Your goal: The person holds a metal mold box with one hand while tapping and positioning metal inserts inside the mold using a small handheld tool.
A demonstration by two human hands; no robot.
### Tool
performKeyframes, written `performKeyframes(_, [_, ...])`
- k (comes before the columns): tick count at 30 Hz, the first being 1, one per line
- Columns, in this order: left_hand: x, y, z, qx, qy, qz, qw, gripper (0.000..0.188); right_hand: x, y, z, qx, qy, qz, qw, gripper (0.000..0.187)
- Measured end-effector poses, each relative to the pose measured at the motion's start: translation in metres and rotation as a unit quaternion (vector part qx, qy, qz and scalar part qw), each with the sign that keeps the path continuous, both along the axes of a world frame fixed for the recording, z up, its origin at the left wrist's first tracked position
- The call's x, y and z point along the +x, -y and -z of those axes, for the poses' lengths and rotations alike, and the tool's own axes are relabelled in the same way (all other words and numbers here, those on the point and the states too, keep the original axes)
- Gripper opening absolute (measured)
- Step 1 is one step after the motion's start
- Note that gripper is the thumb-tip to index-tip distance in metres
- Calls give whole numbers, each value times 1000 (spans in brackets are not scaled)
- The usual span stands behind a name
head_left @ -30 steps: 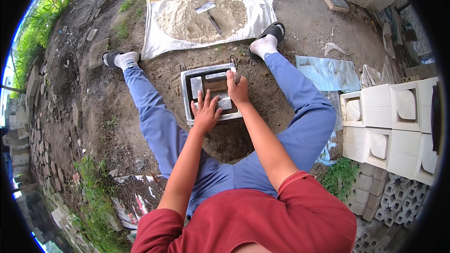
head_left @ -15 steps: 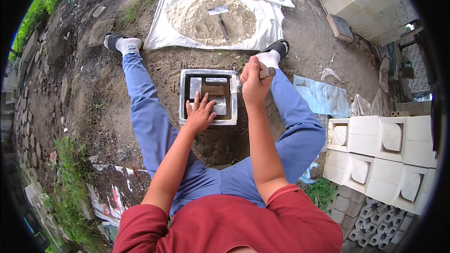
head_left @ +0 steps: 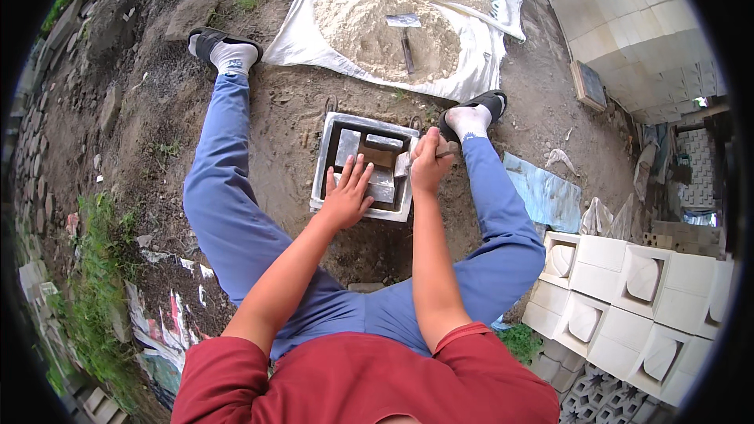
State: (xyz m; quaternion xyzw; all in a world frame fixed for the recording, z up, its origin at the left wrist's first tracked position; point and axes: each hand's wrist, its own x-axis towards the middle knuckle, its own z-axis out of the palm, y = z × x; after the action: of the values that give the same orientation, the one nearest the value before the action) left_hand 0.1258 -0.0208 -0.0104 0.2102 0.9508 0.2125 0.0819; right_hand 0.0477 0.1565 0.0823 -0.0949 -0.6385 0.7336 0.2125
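The metal block mould (head_left: 365, 166) sits on the dirt between our legs as we steady it with our left hand (head_left: 345, 198) spread flat, right hand (head_left: 430, 163) gripping a small tool (head_left: 444, 149) at its rim, apparently mid-tamping, needing careful aim.

At the centre of the frame, a square grey metal mould (head_left: 339, 159) sits on bare earth between the person's legs. The left hand (head_left: 345, 198) lies flat on it; the right hand (head_left: 429, 165) grips a small tool at its right edge. A sand pile on white sacking (head_left: 385, 23) lies above.
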Motion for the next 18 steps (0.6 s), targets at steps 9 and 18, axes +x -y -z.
performKeyframes(9, [1,-9,-2,-4,7,-8,1000,88,-4,-1,-19,69,-12,13,997,52])
performKeyframes(18, [-3,-10,1,16,-11,-7,1000,83,-18,1,49,166,27,31,985,50])
